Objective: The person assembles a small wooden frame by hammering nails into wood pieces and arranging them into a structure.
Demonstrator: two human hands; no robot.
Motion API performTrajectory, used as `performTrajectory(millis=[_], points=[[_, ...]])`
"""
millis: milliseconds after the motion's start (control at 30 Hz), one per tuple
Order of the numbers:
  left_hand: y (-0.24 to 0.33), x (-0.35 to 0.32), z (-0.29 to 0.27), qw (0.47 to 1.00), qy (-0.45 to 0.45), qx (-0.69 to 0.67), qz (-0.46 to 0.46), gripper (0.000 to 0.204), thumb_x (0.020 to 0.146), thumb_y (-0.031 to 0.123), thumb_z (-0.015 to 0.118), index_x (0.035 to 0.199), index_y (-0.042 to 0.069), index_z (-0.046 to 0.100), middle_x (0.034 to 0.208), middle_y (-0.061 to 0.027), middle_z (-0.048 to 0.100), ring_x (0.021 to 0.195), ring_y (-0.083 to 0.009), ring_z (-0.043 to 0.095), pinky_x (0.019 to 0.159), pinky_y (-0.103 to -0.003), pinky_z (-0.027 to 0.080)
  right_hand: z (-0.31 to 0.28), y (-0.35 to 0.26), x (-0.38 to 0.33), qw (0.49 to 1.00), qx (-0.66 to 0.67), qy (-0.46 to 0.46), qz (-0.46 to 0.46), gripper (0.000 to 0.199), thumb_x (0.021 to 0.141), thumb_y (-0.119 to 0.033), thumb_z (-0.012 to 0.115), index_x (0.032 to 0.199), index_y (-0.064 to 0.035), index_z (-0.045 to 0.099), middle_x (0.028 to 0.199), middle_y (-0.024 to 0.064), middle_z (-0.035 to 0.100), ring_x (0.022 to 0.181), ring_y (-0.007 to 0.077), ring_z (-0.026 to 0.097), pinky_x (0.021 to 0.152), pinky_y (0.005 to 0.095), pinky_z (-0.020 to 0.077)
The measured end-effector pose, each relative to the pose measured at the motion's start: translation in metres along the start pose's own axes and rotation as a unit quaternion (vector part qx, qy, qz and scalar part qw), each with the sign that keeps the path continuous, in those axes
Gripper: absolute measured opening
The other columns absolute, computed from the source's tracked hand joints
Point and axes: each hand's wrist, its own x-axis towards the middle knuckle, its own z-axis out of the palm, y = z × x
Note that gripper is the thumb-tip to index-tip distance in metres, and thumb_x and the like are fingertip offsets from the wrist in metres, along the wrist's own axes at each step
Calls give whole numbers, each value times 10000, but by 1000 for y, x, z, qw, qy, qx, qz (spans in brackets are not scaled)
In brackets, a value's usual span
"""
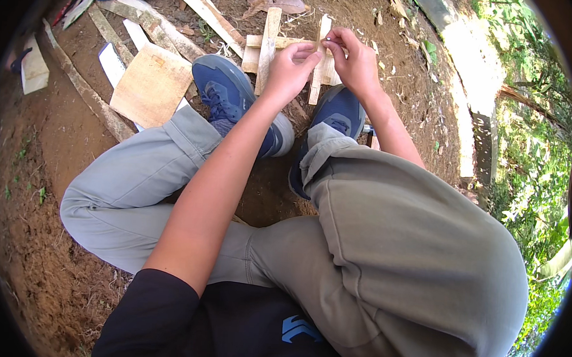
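Observation:
In front of my shoes lies a small frame of pale wooden slats. Its left slat (268,50) and right slat (315,84) run away from me, over a crosspiece (292,42) and a wider board (329,70). My left hand (289,70) is closed at the right slat, its thumb and fingertips against the wood. Just right of it, my right hand (355,60) pinches thumb and forefinger together over the far part of that slat. Something tiny and bright shows at the pinch, too small to name.
A square wooden piece (153,83) and several long strips (149,29) lie on the soil to the left. My blue shoes (223,86) flank the near side of the frame. A partly hidden metal tool (367,128) lies by the right shoe. Greenery (535,170) borders the right.

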Motion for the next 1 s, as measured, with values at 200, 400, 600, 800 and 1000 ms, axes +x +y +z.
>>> performTrajectory(millis=[200,400,600,800,1000], points=[[15,-2,2,997,16,65,42,420,927,213,756,1302,54,654,1198,-125,710,1009,-171,692,815,-327,578,1,2,-1,1000,18,15,-10,186,935,-139,728,1092,-61,666,939,172,745,870,379,734,727,428,587],[36,4,-6,995,4,33,93,291,927,123,741,1214,74,730,1150,-67,740,949,-152,699,835,-312,558,-1,2,-2,1000,6,2,2,193,945,-98,738,1110,-29,665,973,122,768,950,248,775,795,343,595],[40,19,-14,985,-74,65,139,279,933,102,747,1212,87,754,1132,-50,756,965,-130,699,845,-304,553,-3,3,-3,1000,11,-13,20,181,946,-80,731,1103,-24,659,982,129,772,965,239,776,810,337,601],[44,36,-25,985,-123,68,95,220,967,76,697,1179,75,755,1077,-30,771,974,-112,692,854,-288,550,0,3,-3,996,82,17,31,202,930,-123,745,1090,-53,644,960,165,768,931,337,760,764,398,610],[41,37,-20,989,-104,47,96,251,1036,57,566,1243,80,706,1180,-34,746,979,-113,689,832,-284,553,3,6,-6,997,74,29,20,196,933,-113,745,1080,-37,641,970,154,772,943,290,771,777,382,611]])
